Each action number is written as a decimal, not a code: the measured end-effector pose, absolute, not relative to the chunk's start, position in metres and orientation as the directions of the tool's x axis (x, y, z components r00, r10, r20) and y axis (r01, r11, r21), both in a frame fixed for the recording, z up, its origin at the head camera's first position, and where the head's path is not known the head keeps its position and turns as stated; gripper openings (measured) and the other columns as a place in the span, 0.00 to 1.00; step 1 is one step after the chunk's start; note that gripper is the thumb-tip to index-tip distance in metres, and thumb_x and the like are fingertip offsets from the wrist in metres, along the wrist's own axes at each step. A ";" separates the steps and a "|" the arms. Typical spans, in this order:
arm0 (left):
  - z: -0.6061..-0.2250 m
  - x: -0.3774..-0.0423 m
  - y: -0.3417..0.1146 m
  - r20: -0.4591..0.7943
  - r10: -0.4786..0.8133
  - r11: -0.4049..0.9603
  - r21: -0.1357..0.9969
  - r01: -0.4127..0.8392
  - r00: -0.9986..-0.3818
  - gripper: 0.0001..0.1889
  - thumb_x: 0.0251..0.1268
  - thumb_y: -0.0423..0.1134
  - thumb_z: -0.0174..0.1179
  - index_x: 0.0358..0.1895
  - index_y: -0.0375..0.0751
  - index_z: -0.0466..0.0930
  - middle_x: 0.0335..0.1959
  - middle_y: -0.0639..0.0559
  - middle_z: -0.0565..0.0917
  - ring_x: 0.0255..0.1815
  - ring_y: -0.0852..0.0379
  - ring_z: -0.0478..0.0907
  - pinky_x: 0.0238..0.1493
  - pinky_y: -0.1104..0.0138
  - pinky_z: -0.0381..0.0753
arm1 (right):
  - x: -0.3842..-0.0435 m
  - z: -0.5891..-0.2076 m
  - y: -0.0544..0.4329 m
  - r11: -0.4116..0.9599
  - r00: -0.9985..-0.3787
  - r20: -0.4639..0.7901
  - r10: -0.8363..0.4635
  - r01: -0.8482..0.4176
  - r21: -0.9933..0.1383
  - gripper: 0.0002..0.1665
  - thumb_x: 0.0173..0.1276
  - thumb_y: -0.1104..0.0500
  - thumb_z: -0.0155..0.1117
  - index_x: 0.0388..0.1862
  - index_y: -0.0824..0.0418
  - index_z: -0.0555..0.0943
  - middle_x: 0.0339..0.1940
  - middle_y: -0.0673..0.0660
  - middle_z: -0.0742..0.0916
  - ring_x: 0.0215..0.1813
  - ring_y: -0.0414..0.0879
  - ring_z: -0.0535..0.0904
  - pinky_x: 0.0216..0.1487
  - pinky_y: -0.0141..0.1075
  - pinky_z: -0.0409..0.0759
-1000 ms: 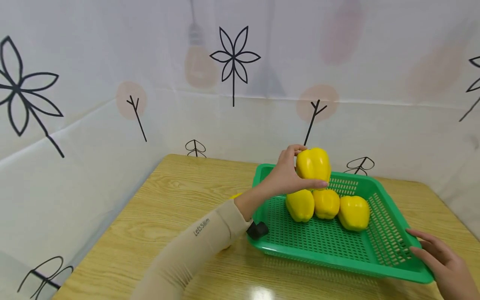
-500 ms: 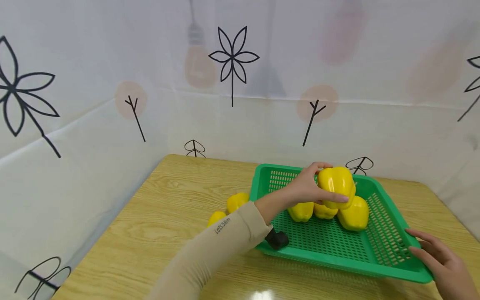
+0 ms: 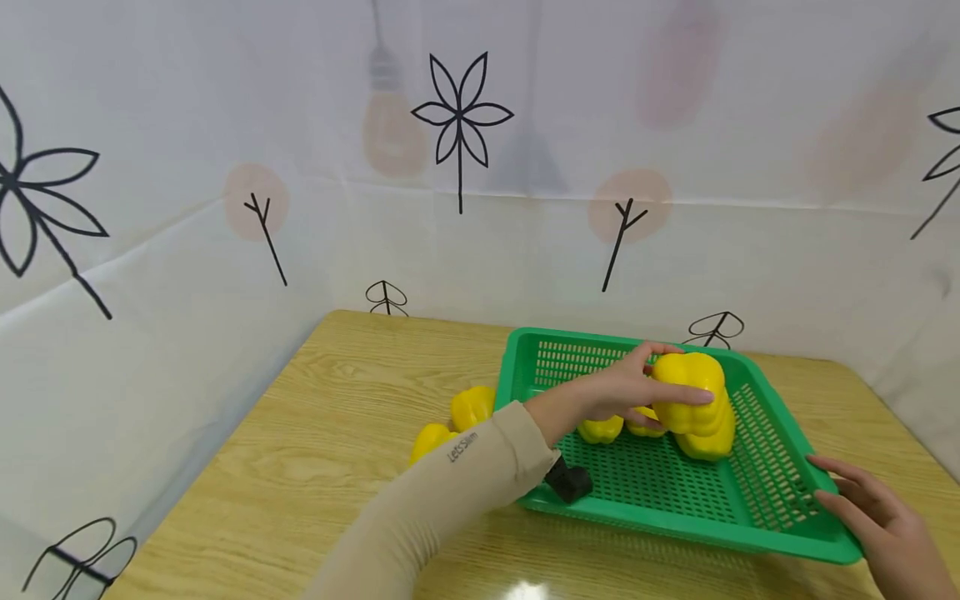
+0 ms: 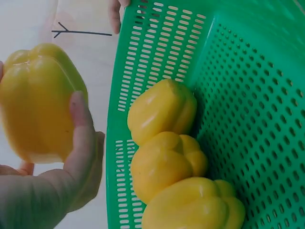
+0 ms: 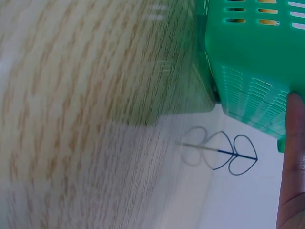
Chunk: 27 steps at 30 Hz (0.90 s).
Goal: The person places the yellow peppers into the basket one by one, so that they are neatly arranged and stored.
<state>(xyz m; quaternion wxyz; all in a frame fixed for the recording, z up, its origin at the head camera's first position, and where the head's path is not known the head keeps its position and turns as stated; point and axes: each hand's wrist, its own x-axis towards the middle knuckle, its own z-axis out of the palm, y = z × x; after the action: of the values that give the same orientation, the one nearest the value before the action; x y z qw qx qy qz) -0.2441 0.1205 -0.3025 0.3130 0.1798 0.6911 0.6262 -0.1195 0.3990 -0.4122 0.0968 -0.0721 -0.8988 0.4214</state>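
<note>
In the head view my left hand (image 3: 626,390) holds a yellow bell pepper (image 3: 688,387) over the green basket (image 3: 667,527), fingers behind it and thumb across its front. The left wrist view has this held bell pepper (image 4: 40,105) at left, beside the basket. Three more yellow bell peppers lie in a row along the basket's far side: one at the right (image 4: 162,112), a middle one (image 4: 167,164) and a left one (image 4: 195,210). At the basket's right front corner, my right hand (image 3: 885,521) grips the rim; a finger (image 5: 295,157) lies against the green plastic in the right wrist view.
Two yellow bell peppers, one at the back (image 3: 472,406) and one nearer (image 3: 431,440), lie on the wooden table (image 3: 337,400) left of the basket, partly behind my left sleeve (image 3: 457,492). A white patterned curtain (image 3: 337,167) hangs behind the table.
My left hand has moved right and down with the bell pepper, from over the basket's back to above the rightmost pepper inside. My right hand has stayed at the rim.
</note>
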 end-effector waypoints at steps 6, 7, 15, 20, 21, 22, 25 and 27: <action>-0.307 -0.248 0.135 -0.232 0.636 0.160 0.973 -0.167 -0.736 0.28 0.57 0.38 0.65 0.57 0.62 0.62 0.42 0.52 0.72 0.36 0.55 0.77 0.31 0.59 0.82 | -0.119 -0.410 0.400 0.652 -0.970 0.108 0.217 0.061 -0.756 0.25 0.73 0.48 0.50 0.68 0.41 0.64 0.44 0.27 0.67 0.38 0.19 0.63 0.28 0.24 0.72; -0.308 -0.249 0.138 -0.241 0.639 0.164 0.970 -0.177 -0.730 0.28 0.58 0.38 0.65 0.57 0.61 0.62 0.42 0.52 0.72 0.36 0.55 0.77 0.32 0.59 0.82 | -0.118 -0.410 0.400 0.644 -0.971 0.107 0.215 0.058 -0.762 0.25 0.72 0.48 0.50 0.67 0.42 0.65 0.42 0.26 0.68 0.37 0.19 0.65 0.27 0.25 0.73; -0.317 -0.250 0.158 -0.371 0.654 0.234 0.928 -0.290 -0.659 0.22 0.58 0.31 0.61 0.52 0.57 0.67 0.44 0.49 0.70 0.35 0.46 0.76 0.37 0.52 0.81 | -0.115 -0.415 0.404 0.604 -0.975 0.101 0.196 0.039 -0.796 0.27 0.72 0.48 0.51 0.69 0.45 0.64 0.47 0.28 0.67 0.41 0.20 0.64 0.30 0.21 0.71; -0.323 -0.253 0.164 -0.371 0.704 0.259 0.928 -0.268 -0.605 0.23 0.58 0.28 0.60 0.53 0.56 0.67 0.41 0.49 0.72 0.34 0.50 0.76 0.35 0.54 0.82 | -0.113 -0.412 0.402 0.592 -0.976 0.147 0.159 -0.025 -0.805 0.26 0.73 0.53 0.51 0.69 0.49 0.65 0.51 0.28 0.67 0.45 0.20 0.64 0.32 0.18 0.69; -0.325 -0.253 0.166 -0.365 0.712 0.270 0.931 -0.245 -0.600 0.23 0.58 0.29 0.61 0.53 0.55 0.67 0.41 0.50 0.72 0.35 0.51 0.76 0.35 0.55 0.82 | -0.113 -0.411 0.401 0.591 -0.977 0.150 0.154 -0.030 -0.806 0.26 0.73 0.53 0.51 0.69 0.49 0.65 0.51 0.27 0.68 0.45 0.19 0.64 0.32 0.18 0.70; -0.327 -0.253 0.168 -0.358 0.721 0.284 0.933 -0.219 -0.594 0.23 0.58 0.29 0.61 0.54 0.55 0.67 0.41 0.50 0.72 0.35 0.52 0.76 0.35 0.55 0.82 | -0.112 -0.410 0.401 0.589 -0.977 0.152 0.152 -0.034 -0.807 0.25 0.73 0.54 0.50 0.69 0.49 0.65 0.51 0.27 0.68 0.45 0.20 0.64 0.32 0.18 0.70; -0.337 -0.250 0.175 -0.365 0.730 0.364 0.923 -0.123 -0.578 0.24 0.58 0.32 0.64 0.54 0.55 0.67 0.41 0.52 0.72 0.34 0.55 0.76 0.34 0.58 0.82 | -0.111 -0.408 0.399 0.591 -0.978 0.146 0.152 -0.029 -0.806 0.25 0.73 0.54 0.50 0.68 0.49 0.65 0.50 0.25 0.68 0.45 0.19 0.63 0.33 0.18 0.69; -0.344 -0.246 0.179 -0.377 0.730 0.431 0.901 -0.043 -0.571 0.24 0.57 0.34 0.65 0.53 0.56 0.66 0.42 0.54 0.71 0.34 0.57 0.75 0.34 0.61 0.82 | -0.111 -0.407 0.398 0.606 -0.978 0.139 0.156 -0.016 -0.795 0.25 0.73 0.53 0.50 0.68 0.49 0.66 0.49 0.24 0.68 0.45 0.20 0.61 0.33 0.17 0.68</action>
<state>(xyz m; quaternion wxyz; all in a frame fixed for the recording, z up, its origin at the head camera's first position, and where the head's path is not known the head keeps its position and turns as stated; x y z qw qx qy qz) -0.2458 0.1792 -0.3445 0.4019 0.2305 0.7444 0.4809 -0.1111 0.3981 -0.4073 0.0975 -0.0394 -0.8908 0.4420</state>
